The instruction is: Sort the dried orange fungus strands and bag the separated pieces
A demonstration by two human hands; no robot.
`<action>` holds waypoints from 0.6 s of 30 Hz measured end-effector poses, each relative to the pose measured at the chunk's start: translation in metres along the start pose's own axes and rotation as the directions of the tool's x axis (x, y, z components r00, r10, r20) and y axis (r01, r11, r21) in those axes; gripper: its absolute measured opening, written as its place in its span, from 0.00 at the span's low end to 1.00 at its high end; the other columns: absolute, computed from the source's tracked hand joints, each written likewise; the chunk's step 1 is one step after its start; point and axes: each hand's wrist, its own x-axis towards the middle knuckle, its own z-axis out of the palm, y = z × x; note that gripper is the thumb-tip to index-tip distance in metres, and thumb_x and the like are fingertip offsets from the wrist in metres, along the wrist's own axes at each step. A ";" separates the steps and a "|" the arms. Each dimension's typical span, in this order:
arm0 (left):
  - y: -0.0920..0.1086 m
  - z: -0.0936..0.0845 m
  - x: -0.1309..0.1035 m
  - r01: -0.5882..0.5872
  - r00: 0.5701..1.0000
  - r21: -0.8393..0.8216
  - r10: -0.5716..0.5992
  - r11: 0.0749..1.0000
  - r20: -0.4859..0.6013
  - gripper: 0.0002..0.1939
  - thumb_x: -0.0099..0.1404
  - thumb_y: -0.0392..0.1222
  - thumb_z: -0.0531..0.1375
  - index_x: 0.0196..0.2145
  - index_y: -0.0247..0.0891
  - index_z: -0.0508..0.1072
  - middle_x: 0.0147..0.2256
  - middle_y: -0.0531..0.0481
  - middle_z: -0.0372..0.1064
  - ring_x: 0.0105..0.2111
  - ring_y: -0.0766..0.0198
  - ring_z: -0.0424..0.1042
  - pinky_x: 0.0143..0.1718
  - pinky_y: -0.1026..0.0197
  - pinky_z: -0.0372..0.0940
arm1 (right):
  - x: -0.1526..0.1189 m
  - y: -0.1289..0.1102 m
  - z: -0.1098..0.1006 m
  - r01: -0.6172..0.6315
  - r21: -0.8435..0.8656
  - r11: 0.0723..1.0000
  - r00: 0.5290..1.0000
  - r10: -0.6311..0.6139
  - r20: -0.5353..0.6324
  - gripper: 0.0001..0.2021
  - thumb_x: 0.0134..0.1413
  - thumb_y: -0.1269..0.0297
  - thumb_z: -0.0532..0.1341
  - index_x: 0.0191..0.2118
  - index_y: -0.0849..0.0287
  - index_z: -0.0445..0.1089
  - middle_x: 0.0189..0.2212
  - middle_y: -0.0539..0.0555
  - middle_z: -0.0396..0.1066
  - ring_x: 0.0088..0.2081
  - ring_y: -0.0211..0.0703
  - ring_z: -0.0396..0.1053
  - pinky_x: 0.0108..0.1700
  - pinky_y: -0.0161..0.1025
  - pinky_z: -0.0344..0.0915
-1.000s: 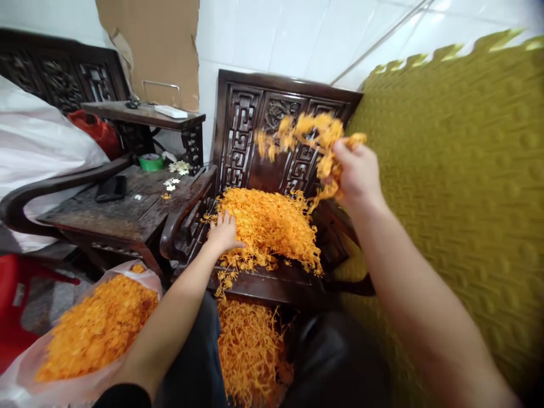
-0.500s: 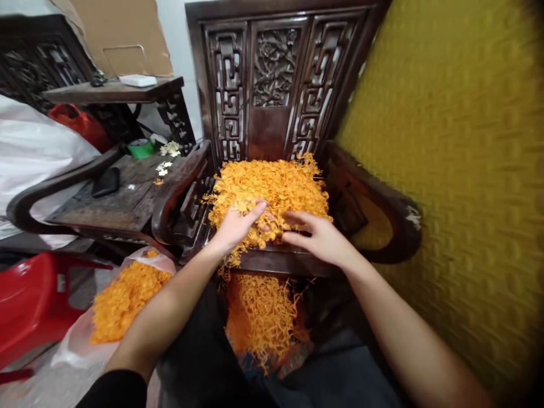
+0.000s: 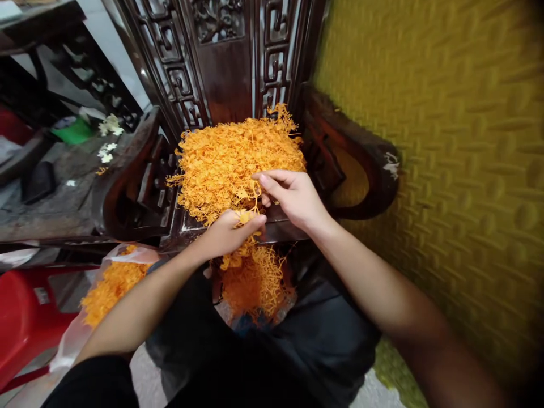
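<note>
A heap of orange plastic flower-like pieces (image 3: pixel 238 161) lies on the seat of a dark carved wooden chair (image 3: pixel 229 79). At the heap's front edge, my left hand (image 3: pixel 227 232) is closed around a few orange pieces, some showing above the thumb and hanging below the hand. Close beside it, my right hand (image 3: pixel 295 198) has thumb and fingertips pinched together at a thin orange stem that runs down to the left hand. Below the seat edge, between my legs, sits a tangle of thin orange stems (image 3: pixel 263 277); whatever holds it is mostly hidden.
On the left, a plastic bag (image 3: pixel 72 345) holds more orange pieces (image 3: pixel 114 283) next to a red plastic stool (image 3: pixel 21 317). A neighbouring wooden seat bears green tape (image 3: pixel 74 131), a black wallet-like object (image 3: pixel 38 181) and pale flower pieces (image 3: pixel 107 152). A yellow-green textured wall (image 3: pixel 446 141) stands right.
My view has tilted down and shifted right. The right hand has gone from spread fingers to a pinch at a stem near the left hand. The left hand has drawn back from the heap with pieces.
</note>
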 end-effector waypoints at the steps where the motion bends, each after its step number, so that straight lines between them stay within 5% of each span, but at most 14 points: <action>1: 0.000 -0.001 -0.001 0.000 1.000 0.018 -0.001 1.000 0.009 0.25 0.78 0.53 0.50 0.31 0.40 0.78 0.32 0.48 0.78 0.35 0.63 0.76 0.43 0.58 0.69 | 0.000 -0.001 -0.003 -0.029 0.018 0.999 0.999 0.029 0.024 0.18 0.54 0.44 0.71 0.38 0.55 0.78 0.24 0.48 0.71 0.24 0.35 0.66 0.29 0.37 0.66; 5: -0.001 -0.001 -0.002 -0.008 0.999 0.037 0.007 0.999 0.032 0.23 0.76 0.54 0.53 0.31 0.37 0.78 0.31 0.49 0.77 0.33 0.64 0.74 0.40 0.59 0.67 | -0.002 -0.003 -0.012 -0.116 0.036 0.993 0.985 0.110 0.136 0.20 0.47 0.51 0.77 0.39 0.57 0.75 0.25 0.48 0.73 0.22 0.34 0.67 0.24 0.35 0.65; 9: -0.004 0.003 0.002 -0.040 0.990 -0.064 0.031 0.997 -0.138 0.20 0.75 0.55 0.55 0.41 0.38 0.78 0.35 0.48 0.78 0.37 0.63 0.75 0.42 0.60 0.69 | -0.006 -0.002 -0.013 -0.100 0.033 0.994 0.989 0.096 0.117 0.22 0.48 0.55 0.76 0.48 0.59 0.79 0.28 0.50 0.77 0.25 0.37 0.71 0.29 0.37 0.70; 15: -0.004 0.007 0.012 -0.022 0.935 -0.124 -0.024 0.992 -0.354 0.14 0.71 0.49 0.61 0.32 0.37 0.77 0.30 0.49 0.78 0.31 0.67 0.73 0.39 0.62 0.68 | -0.011 -0.002 -0.005 0.005 -0.189 0.982 0.999 -0.012 -0.037 0.17 0.54 0.55 0.73 0.43 0.62 0.82 0.20 0.49 0.71 0.19 0.33 0.62 0.21 0.34 0.58; 18: -0.002 0.008 0.014 -0.035 0.920 -0.196 -0.045 0.980 -0.390 0.19 0.70 0.52 0.62 0.26 0.37 0.73 0.22 0.53 0.69 0.24 0.69 0.66 0.30 0.63 0.63 | -0.013 -0.001 0.000 -0.007 -0.141 0.990 1.000 0.003 -0.031 0.16 0.54 0.54 0.73 0.43 0.62 0.81 0.18 0.47 0.67 0.18 0.32 0.60 0.20 0.34 0.56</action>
